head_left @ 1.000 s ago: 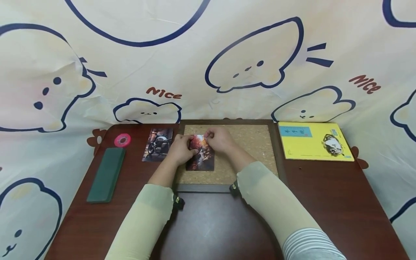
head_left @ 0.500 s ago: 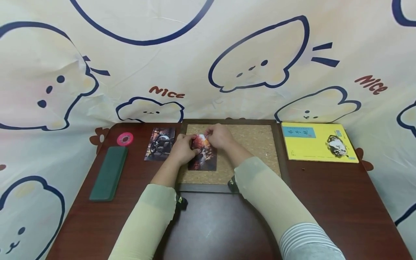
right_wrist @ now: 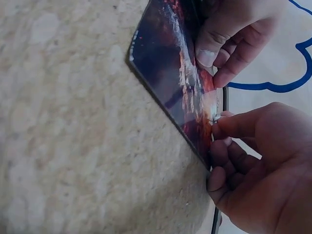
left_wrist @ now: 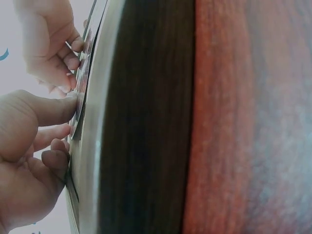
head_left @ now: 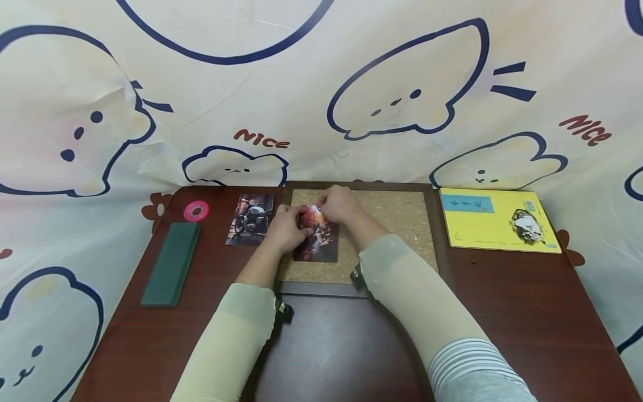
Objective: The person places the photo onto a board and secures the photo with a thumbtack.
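Note:
A glossy photo [head_left: 321,243] with red and orange tones lies on the framed cork board [head_left: 392,240], toward its left side. My left hand [head_left: 286,230] rests at the photo's upper left; its thumb, nearly straight, presses on the picture. At the upper edge my right hand [head_left: 341,205] pinches a tiny whitish pushpin [right_wrist: 215,118] between thumb and forefinger, its point right at the photo. The other right fingers curl beneath. Seen edge-on in the left wrist view, the photo [left_wrist: 82,92] lies close along the board.
Left of the board lies a motorcycle photo [head_left: 250,219]. Farther left are a pink round item [head_left: 196,211] and a long green case [head_left: 171,265]. A yellow book [head_left: 494,223] lies to the right. Patterned cloth [head_left: 301,89] hangs behind the table [head_left: 527,324].
The head view has shifted slightly, so the scene sits a little farther right. Both hands keep nearly the same places on the photo.

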Motion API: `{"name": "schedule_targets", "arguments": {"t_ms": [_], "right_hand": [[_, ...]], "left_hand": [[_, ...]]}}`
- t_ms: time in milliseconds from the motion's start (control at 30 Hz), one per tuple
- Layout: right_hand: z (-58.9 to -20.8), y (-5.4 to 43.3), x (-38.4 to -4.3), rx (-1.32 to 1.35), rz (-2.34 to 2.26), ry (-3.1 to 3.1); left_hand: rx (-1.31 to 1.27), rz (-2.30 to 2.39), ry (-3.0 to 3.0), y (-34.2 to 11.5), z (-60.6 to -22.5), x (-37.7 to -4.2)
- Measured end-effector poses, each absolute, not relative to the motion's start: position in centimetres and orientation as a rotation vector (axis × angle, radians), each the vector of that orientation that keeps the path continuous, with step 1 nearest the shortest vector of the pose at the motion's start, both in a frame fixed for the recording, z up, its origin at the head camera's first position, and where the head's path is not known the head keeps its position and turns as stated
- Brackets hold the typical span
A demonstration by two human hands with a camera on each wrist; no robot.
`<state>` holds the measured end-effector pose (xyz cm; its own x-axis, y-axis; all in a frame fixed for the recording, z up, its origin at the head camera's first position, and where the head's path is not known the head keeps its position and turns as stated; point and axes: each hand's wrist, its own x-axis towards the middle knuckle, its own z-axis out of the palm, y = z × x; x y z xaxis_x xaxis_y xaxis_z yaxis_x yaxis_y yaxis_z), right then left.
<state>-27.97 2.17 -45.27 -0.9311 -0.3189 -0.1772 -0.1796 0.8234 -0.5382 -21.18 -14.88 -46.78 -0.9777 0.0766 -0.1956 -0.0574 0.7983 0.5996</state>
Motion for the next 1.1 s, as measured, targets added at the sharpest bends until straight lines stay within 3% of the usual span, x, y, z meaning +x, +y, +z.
{"name": "schedule_targets", "arguments": {"t_ms": [1100], "right_hand": [[-45.22,1.8,-28.59,-0.303,-0.745,2.767]], "left_hand": [[0.021,0.931,2.808,-14.96,-47.19,-21.28]]}}
